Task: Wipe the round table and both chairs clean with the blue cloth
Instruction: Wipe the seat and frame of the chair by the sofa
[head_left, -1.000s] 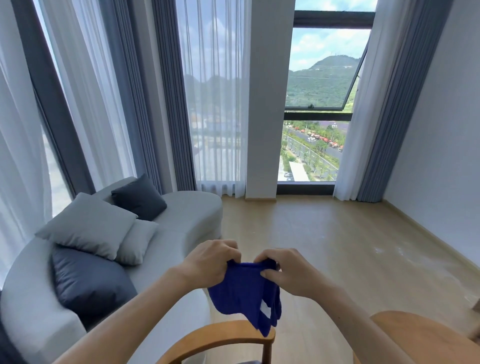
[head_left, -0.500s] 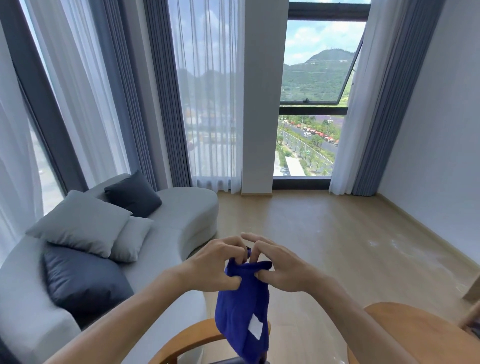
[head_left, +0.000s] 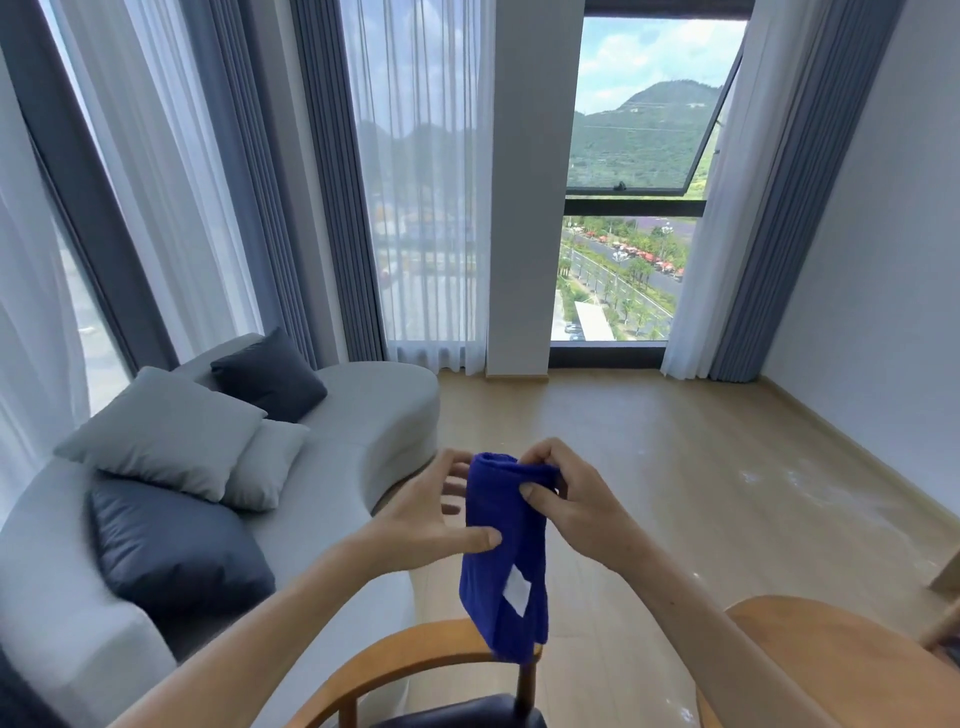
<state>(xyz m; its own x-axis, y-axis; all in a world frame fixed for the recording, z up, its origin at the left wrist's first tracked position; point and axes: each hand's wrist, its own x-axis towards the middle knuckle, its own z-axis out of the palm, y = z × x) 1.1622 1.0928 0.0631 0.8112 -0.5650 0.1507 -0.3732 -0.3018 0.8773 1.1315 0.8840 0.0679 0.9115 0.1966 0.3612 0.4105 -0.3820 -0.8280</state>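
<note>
Your right hand (head_left: 576, 499) pinches the top edge of the blue cloth (head_left: 506, 551) between thumb and curled fingers, so it hangs in a long fold in mid-air above the curved wooden back of the near chair (head_left: 415, 660). Your left hand (head_left: 436, 514) has let go since half a second ago: then it was bunched on the cloth beside the right; now its fingers are spread and only the thumb tip touches the cloth's left edge. The round table (head_left: 810, 639) sits at the near right. The grey sofa (head_left: 363, 410) lies to the left.
</note>
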